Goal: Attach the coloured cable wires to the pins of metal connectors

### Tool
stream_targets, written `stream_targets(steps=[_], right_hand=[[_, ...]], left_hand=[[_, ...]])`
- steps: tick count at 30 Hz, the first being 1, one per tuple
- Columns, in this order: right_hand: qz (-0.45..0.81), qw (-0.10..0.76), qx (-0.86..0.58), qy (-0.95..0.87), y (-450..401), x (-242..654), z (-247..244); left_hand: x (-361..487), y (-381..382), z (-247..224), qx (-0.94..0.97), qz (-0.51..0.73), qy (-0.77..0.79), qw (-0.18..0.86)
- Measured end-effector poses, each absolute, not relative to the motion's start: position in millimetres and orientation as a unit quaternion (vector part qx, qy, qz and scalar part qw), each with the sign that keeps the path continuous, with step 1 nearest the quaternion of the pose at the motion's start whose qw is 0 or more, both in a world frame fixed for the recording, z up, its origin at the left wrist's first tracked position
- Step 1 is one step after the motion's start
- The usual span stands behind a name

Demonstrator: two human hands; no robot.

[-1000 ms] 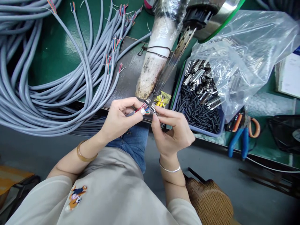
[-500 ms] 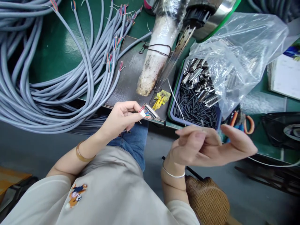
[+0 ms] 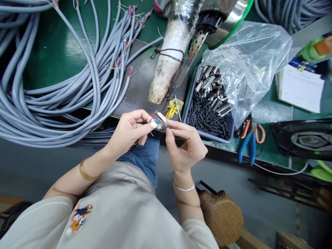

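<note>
My left hand (image 3: pixel 131 129) is closed, thumb and fingers pinching a bundle of thin coloured wires (image 3: pixel 158 123) just beside a metal-shelled multi-pin connector (image 3: pixel 162 118). The wires meet the connector's pin side; their joins are too small to make out. Thumb and forefinger of my right hand (image 3: pixel 185 141) close on the connector's right end. A thin pale strand (image 3: pixel 177 109), which looks like solder wire, rises from behind the right fingers. Just beyond the connector, a soldering iron's perforated shaft (image 3: pixel 193 52) slopes down toward a yellow clip-like piece (image 3: pixel 171 110).
Grey cables (image 3: pixel 85 83) with stripped ends cover the left of the green bench. A tray (image 3: pixel 220 139) holds connectors and short black tubes, partly under a plastic bag (image 3: pixel 259 52). Pliers (image 3: pixel 247 143) lie right of it. A stained white tube (image 3: pixel 168 62) overhangs the dark plate (image 3: pixel 135 93).
My right hand has come left and inward from the front of the tray to the connector. The left hand keeps its pinch. The view has shifted slightly, showing more of the right side.
</note>
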State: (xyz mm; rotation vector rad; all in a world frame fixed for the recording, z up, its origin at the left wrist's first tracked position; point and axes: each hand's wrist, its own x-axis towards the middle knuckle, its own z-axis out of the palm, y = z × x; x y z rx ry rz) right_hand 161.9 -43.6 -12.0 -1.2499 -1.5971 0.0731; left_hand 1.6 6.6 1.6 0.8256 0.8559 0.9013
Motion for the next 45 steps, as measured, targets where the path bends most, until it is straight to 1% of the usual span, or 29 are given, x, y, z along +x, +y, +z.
stream_targets(steps=[10,17,25,36,45], right_hand=[[-0.033,0.496,-0.504,-0.706,-38,161,-18],[-0.008,0.516,-0.498,-0.697,-33,162,-20],[-0.008,0.508,-0.503,-0.699,-28,164,-20],[-0.014,0.503,-0.505,-0.701,-22,165,-20],[-0.018,0.506,-0.503,-0.701,-18,166,-14]], left_hand=[[11,9,3,0.432,0.467,0.425,0.644],[15,11,5,0.447,0.484,0.428,0.618],[19,13,1,0.469,0.502,0.434,0.584],[21,15,4,0.472,0.504,0.459,0.559],[21,17,10,0.482,0.505,0.451,0.556]])
